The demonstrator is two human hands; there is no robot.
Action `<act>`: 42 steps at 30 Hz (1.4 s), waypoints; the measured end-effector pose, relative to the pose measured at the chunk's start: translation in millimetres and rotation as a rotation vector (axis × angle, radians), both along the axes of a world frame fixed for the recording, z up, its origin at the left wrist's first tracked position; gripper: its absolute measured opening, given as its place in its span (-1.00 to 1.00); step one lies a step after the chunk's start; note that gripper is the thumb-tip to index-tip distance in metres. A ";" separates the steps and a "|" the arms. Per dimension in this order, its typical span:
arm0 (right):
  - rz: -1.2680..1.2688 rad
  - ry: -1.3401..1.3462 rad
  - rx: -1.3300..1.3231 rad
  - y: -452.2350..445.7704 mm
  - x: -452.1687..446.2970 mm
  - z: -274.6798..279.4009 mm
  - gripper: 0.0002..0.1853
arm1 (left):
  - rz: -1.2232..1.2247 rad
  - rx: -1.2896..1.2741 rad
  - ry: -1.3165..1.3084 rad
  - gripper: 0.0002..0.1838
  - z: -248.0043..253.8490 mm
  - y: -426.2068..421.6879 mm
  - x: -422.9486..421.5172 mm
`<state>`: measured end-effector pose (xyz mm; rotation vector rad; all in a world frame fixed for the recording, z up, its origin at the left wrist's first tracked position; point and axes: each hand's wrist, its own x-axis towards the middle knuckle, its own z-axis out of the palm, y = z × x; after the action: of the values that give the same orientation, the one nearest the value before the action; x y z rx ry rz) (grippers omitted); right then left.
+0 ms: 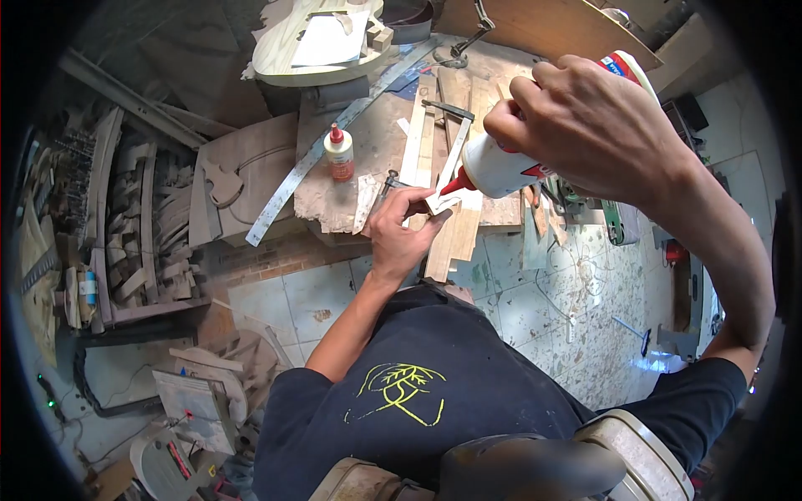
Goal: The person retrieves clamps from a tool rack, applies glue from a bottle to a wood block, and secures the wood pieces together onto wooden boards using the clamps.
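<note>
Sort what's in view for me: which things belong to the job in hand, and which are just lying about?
In the job:
large white bottle, tipped in the right hand
pale piece held in the left hand, at the bottle's red nozzle

Apparently just lying about:
small red-capped bottle
long metal strip
guitar-shaped body, paper on top

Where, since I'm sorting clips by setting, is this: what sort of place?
Probably a woodworking shop, perhaps one making guitars: there's a pale, guitar-like wooden body at the back, many wood pieces stored at the picture's left, and a white bottle, likely glue, tipped in the right hand.
</note>
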<state>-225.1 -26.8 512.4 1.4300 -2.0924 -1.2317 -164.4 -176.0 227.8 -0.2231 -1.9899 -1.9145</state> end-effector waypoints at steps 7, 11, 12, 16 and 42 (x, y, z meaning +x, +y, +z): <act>0.060 -0.022 -0.066 15.7 -9.0 -14.1 -0.78 | -0.005 0.073 0.020 -0.61 -4.6 -2.3 2.6; 0.023 -0.030 -0.050 22.6 -12.1 -25.0 -0.78 | 0.020 0.090 0.089 -0.61 -13.4 -5.1 4.1; 0.003 -0.032 -0.047 24.0 -13.6 -26.5 -0.77 | 0.033 0.092 0.098 -0.61 -16.0 -6.8 4.7; -0.106 -0.073 -0.097 39.9 -27.5 -35.2 -0.70 | 0.081 0.147 0.067 -0.60 -19.0 -16.0 7.9; -0.642 -1.232 -1.873 -100.8 -207.0 -493.2 -0.25 | 0.497 0.207 -0.280 -0.62 -65.4 -82.3 29.9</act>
<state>-432.1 -127.6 19.2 0.3283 -2.6045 1.8394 -134.5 -258.4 162.3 0.5698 -1.7652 -1.8645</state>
